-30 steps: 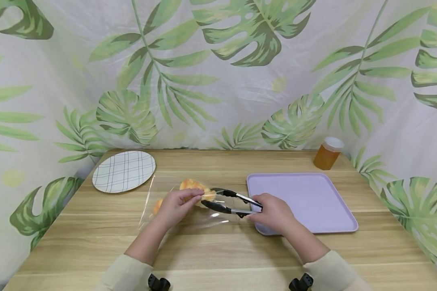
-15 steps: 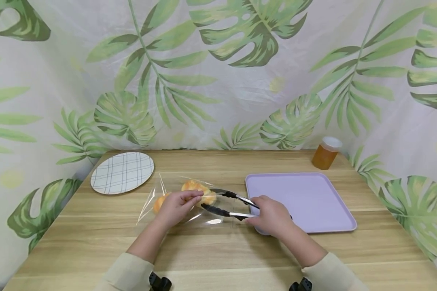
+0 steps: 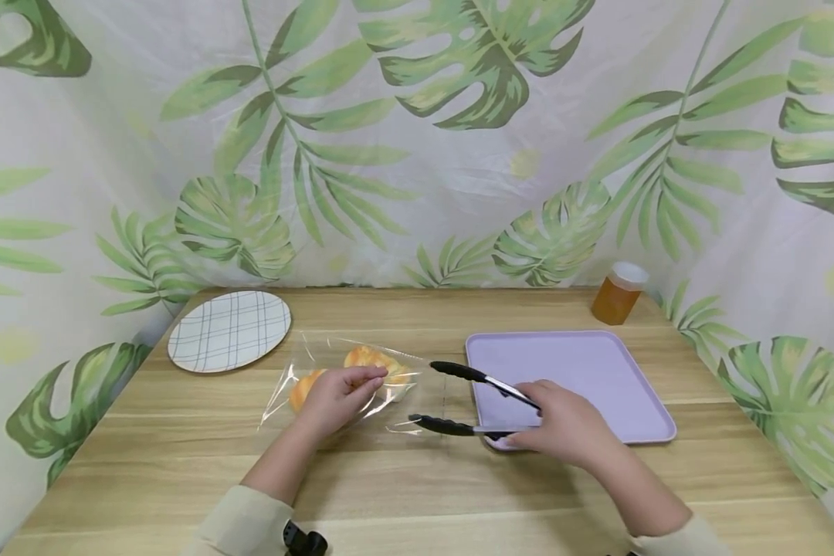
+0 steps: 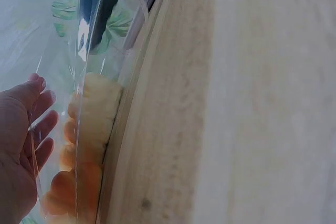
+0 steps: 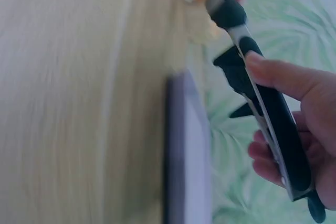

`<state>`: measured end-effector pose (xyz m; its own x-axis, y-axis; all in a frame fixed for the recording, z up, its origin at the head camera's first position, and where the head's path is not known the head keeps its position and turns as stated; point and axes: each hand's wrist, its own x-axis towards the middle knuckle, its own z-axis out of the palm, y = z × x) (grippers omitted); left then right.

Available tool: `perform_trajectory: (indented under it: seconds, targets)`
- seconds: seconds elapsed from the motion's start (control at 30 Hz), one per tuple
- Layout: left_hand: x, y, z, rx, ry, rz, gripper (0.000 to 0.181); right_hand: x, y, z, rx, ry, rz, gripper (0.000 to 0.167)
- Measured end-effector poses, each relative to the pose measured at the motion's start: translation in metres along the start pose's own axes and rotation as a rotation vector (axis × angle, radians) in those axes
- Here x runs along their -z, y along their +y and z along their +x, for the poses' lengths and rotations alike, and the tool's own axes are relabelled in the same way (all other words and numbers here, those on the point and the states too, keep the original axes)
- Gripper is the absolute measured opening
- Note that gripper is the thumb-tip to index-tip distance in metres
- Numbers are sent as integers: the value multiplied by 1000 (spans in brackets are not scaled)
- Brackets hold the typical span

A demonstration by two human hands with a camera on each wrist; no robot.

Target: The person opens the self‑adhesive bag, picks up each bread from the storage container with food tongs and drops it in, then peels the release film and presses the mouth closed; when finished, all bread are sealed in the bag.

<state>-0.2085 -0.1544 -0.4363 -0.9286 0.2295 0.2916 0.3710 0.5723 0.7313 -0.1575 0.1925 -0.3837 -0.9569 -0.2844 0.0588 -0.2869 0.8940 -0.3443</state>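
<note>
A clear plastic bag point(image 3: 427, 386) lies on the table with golden bread rolls point(image 3: 368, 358) inside; the left wrist view shows the bread point(image 4: 94, 129) through the film. My left hand point(image 3: 337, 395) pinches the bag's upper film between thumb and fingers, above the bread. In my right hand point(image 3: 570, 425) are black-tipped metal tongs point(image 3: 459, 371), their arms spread with nothing between them. The tong tips are by the bag's right end, apart from the bread. In the right wrist view, my right hand point(image 5: 315, 114) wraps the handle of the tongs point(image 5: 281, 129).
A lilac tray point(image 3: 563, 371) lies at the right, partly under the right hand and tongs. Behind it stands a lidded jar point(image 3: 618, 293) of amber contents. A checked white plate point(image 3: 229, 332) sits at the back left. Leaf-patterned cloth point(image 3: 417, 154) hangs behind the table.
My right hand has drawn the tongs rightward, away from the bread, and their tips stand wider apart. The left hand keeps its pinch on the bag almost in place.
</note>
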Motion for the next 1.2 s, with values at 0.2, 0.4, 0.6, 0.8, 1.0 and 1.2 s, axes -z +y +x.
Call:
perform_trajectory:
  seconds: [0.2, 0.4, 0.6, 0.8, 1.0, 1.2]
  targets:
    - [-2, -2, 1, -37, 1, -11, 19, 26, 42, -39, -28, 78, 14, 84]
    - [1, -1, -1, -37, 11, 2, 18, 38, 89, -63, -208, 118, 97, 95]
    - [-2, -1, 0, -46, 10, 2, 16, 45, 139, -76, -480, 119, 122, 108]
    - [-3, 1, 0, -41, 3, -5, 17, 47, 181, -84, -658, 172, 110, 114]
    - [-3, 2, -2, -22, -5, -15, 17, 43, 206, -81, -753, 152, 91, 116]
    - [-3, 2, -1, -34, 0, -2, 17, 38, 221, -74, -784, 149, 62, 117]
